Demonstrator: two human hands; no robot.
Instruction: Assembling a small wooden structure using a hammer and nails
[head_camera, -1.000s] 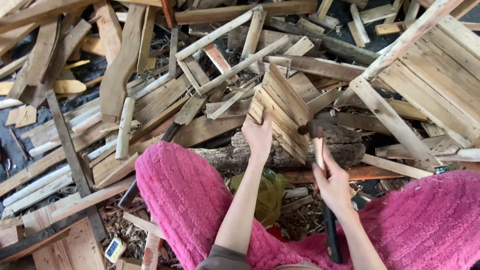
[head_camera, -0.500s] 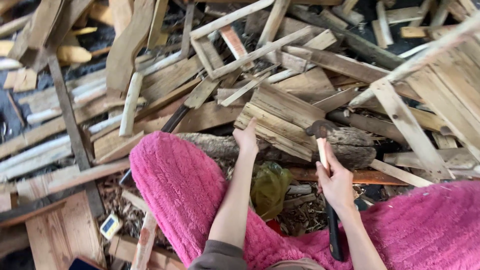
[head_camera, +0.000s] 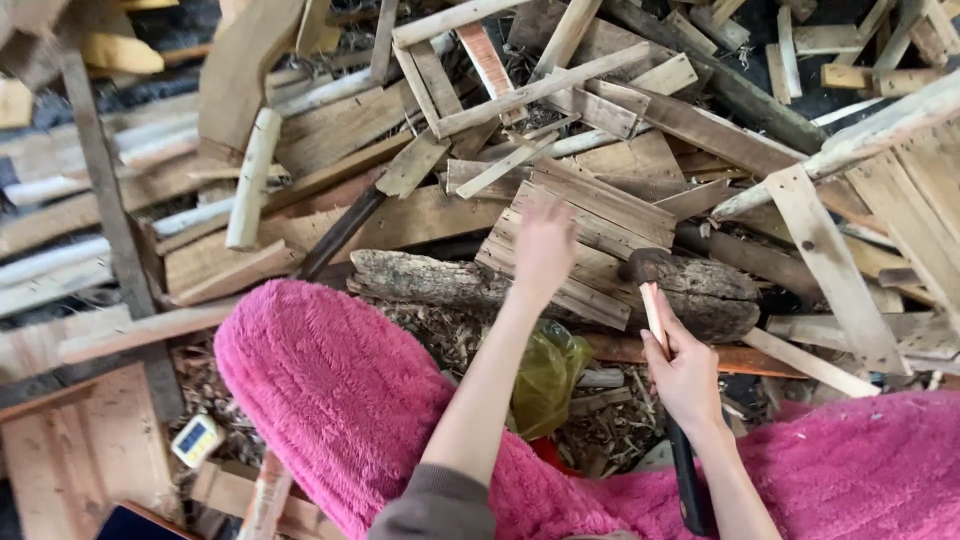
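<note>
My left hand (head_camera: 545, 245) is blurred by motion, its fingers stretched out over a slatted wooden panel (head_camera: 600, 215). The panel lies across a rough log (head_camera: 420, 278). Whether the hand presses on the slats I cannot tell. My right hand (head_camera: 685, 372) grips the pale wooden handle of a hammer-like tool (head_camera: 655, 312). The tool's dark rusty head (head_camera: 648, 264) rests on the log just right of the panel. The handle's black end sticks out below my wrist.
My knees in fluffy pink trousers (head_camera: 330, 370) fill the foreground. A yellow-green plastic bag (head_camera: 548, 372) lies between them. Heaps of planks, slats and frames (head_camera: 520, 90) surround the log. A small flat device (head_camera: 197, 440) lies on wood chips at lower left.
The slatted panel stood tilted on edge with my left hand at its lower edge. Now it lies flatter on the log and my left hand has moved up over it. The right hand has barely moved.
</note>
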